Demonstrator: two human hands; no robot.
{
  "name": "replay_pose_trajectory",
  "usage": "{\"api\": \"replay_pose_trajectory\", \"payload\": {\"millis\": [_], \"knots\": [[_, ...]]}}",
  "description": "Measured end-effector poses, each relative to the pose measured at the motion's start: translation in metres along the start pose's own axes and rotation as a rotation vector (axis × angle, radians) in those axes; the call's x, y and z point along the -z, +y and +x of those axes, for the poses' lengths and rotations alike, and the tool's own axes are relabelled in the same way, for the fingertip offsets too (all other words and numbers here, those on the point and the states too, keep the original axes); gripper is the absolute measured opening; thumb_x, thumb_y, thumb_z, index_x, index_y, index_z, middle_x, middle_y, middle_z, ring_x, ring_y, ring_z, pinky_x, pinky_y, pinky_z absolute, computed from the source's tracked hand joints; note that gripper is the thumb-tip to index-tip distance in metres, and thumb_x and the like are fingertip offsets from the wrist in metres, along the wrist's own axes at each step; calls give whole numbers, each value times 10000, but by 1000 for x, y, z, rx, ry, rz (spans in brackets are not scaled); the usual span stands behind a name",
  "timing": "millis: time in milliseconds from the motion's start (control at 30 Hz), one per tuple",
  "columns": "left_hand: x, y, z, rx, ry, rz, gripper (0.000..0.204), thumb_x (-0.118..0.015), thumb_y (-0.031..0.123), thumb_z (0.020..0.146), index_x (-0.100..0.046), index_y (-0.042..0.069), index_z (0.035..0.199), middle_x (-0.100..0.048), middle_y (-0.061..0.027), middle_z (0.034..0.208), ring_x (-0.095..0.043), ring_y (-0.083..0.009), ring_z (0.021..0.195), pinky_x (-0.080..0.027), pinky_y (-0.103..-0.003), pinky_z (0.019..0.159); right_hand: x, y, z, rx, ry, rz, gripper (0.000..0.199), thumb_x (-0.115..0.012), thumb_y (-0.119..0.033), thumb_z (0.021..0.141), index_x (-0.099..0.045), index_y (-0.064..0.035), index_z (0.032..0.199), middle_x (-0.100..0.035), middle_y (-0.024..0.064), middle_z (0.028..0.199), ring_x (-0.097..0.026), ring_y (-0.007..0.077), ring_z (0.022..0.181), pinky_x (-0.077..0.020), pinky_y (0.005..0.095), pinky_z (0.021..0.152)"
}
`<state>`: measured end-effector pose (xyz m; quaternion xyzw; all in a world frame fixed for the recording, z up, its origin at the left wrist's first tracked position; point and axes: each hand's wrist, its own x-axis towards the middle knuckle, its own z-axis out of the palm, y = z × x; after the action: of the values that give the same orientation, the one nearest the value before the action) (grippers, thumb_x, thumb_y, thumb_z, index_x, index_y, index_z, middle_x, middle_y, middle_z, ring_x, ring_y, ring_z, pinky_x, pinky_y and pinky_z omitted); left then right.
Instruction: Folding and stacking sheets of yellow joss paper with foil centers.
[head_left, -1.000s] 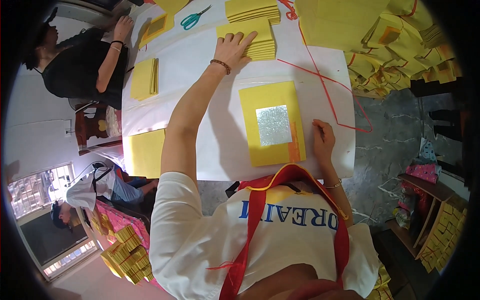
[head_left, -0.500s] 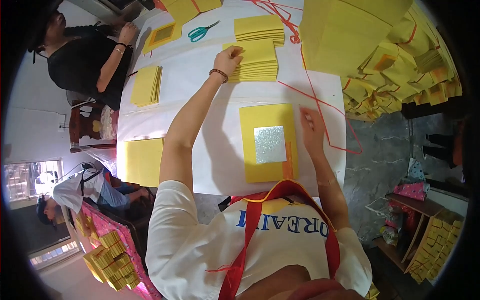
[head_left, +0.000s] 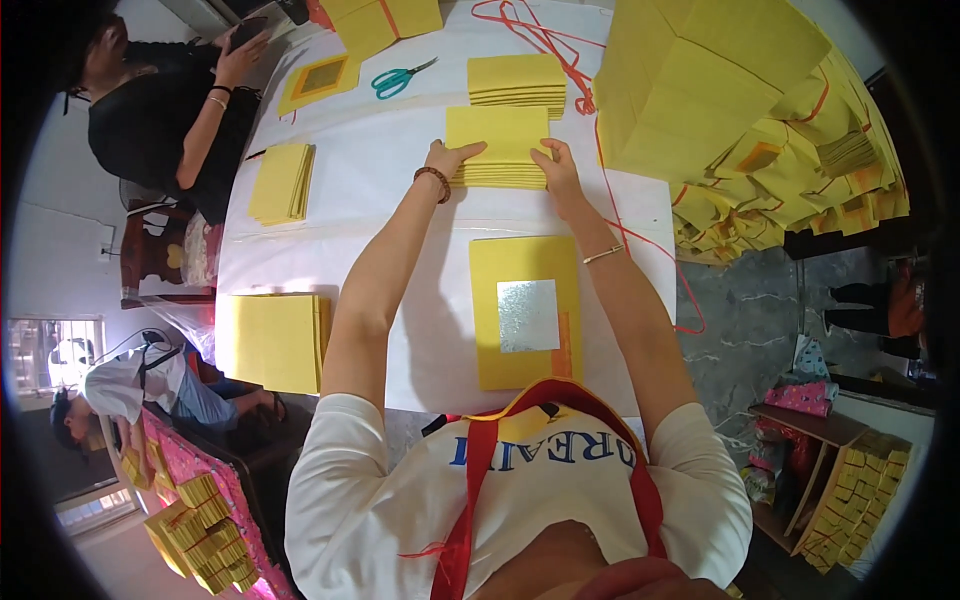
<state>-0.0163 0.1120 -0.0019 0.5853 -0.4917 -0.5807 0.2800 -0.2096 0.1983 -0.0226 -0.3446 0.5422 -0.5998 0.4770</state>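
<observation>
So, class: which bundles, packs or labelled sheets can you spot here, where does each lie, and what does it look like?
Yellow paper stack: table centre, rectangular, gripped by left hand and right hand.
Foil-patch sheet: nearest the person, yellow with a silver square.
Second stack: just beyond, yellow.
Tied bundles: far right, yellow blocks with red string.

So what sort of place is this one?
Likely a small paper-goods workshop: both hands grip a stack of yellow sheets on a white-covered table, bundled yellow stacks are heaped alongside, and another person works nearby.

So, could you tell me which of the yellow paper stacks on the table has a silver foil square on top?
The stack nearest the person, just below both hands. The other stacks show plain yellow tops.
</observation>
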Motion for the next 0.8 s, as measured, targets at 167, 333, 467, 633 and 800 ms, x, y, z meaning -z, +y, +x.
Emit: {"api": "replay_pose_trajectory", "payload": {"millis": [167, 333, 467, 633, 800], "knots": [[-51, -2, -5, -51, -207, -152, 787, -804, 313, 598, -425, -129, 1126, -588, -198, 1022, -614, -248, 868, -503, -300, 741, 35, -16, -16, -49, 108, 53, 363, -598, -172, 822, -457, -85, 1146, -493, 42, 1084, -452, 105, 918, -378, 260, 750], [-96, -23, 33, -97, 16, -152, 818, -787, 296, 598, -403, -102, 1200, -568, -218, 1085, -578, -258, 980, -474, -327, 818, 43, -32, -19, 23, 338, 333, 421, -612, -130, 803, -470, -31, 1187, -491, 58, 1165, -454, 152, 1066, -353, 260, 903], [-120, -16, 21, -55, 79, -99, 891, -781, 310, 590, -344, -84, 1259, -538, -237, 1130, -542, -276, 1045, -455, -341, 854, 65, -16, -13, 49, 398, 244, 455, -610, -144, 813, -457, -30, 1227, -474, 68, 1216, -451, 160, 1093, -349, 260, 926], [-94, -8, 14, -107, -39, -124, 968, -770, 329, 613, -232, -91, 1299, -478, -234, 1201, -532, -304, 1044, -453, -351, 863, 55, -14, -11, 46, 319, 262, 474, -590, -162, 836, -432, -36, 1264, -466, 66, 1225, -447, 152, 1092, -355, 261, 923], [-89, 38, -20, -5, 51, -295, 999, -752, 397, 632, -194, -45, 1333, -383, -245, 1289, -474, -340, 1110, -427, -395, 893, 57, -23, -15, 15, 371, 213, 443, -569, -168, 852, -438, -33, 1254, -474, 63, 1197, -453, 138, 1062, -363, 254, 908]]}}
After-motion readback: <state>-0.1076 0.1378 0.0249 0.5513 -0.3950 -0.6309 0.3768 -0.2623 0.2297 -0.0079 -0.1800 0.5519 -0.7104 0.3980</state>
